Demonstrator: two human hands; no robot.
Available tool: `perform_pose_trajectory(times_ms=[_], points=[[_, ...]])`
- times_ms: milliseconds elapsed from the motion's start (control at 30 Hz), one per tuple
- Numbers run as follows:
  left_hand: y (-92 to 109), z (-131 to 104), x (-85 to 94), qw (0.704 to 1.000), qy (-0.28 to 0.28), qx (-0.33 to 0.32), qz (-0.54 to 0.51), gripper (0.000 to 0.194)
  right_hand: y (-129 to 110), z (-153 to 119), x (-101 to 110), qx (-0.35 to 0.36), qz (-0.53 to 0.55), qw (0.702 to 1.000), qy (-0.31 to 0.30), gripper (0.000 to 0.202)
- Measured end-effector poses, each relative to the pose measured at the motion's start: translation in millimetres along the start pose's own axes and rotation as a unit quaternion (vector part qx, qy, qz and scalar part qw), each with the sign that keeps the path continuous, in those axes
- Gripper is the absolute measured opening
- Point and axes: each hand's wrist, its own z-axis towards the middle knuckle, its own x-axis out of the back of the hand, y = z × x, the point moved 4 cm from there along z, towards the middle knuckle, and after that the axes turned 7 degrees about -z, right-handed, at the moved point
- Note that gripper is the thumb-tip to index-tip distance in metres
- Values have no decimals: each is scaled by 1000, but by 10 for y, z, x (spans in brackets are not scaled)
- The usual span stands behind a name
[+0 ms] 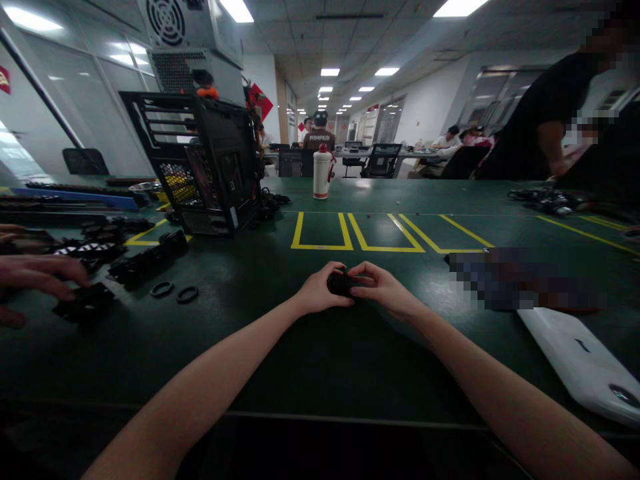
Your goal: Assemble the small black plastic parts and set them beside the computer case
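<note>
Background "PUMPKIN" shirt (320, 142), handheld part (340, 285)

Bright ceiling panels (459, 7); dim foreground; stretched edges

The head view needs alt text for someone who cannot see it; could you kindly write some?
The person's left hand and right hand hold a small black part over a green table. A black computer case and a white bottle stand beyond; at left, another person's hand is at a dark block.
</note>
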Motion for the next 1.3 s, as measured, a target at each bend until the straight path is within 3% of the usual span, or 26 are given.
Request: perform_pose_trajectory(times_ms=[133,300,467,600,700,833,967,1100,1300], points=[[-18,8,-8,1000,-1,-6,-5,65,15,11,0,13,2,1000,5,36],[-31,17,-14,1000,-4,1,-12,67,27,30,-6,-1,-17,999,31,19],[-20,26,-22,1000,-10,-6,-12,66,0,19,-2,3,-35,999,25,16],[-24,26,-22,1000,-7,-7,-5,66,-27,-9,8,44,-21,999,12,26],[-15,19,-22,1000,-5,-7,-1,65,-5,-13,2,35,-3,999,13,28],[-23,23,-35,1000,-6,0,3,66,28,1,-5,20,-12,998,52,15],[-56,41,-47,1000,6,-2,7,66,74,19,-1,-1,-61,995,82,20],[-64,44,-54,1000,4,1,2,66,96,8,7,-22,-70,996,58,25],[-26,32,-52,1000,-4,-7,-4,64,36,-44,6,2,-7,1000,7,37]])
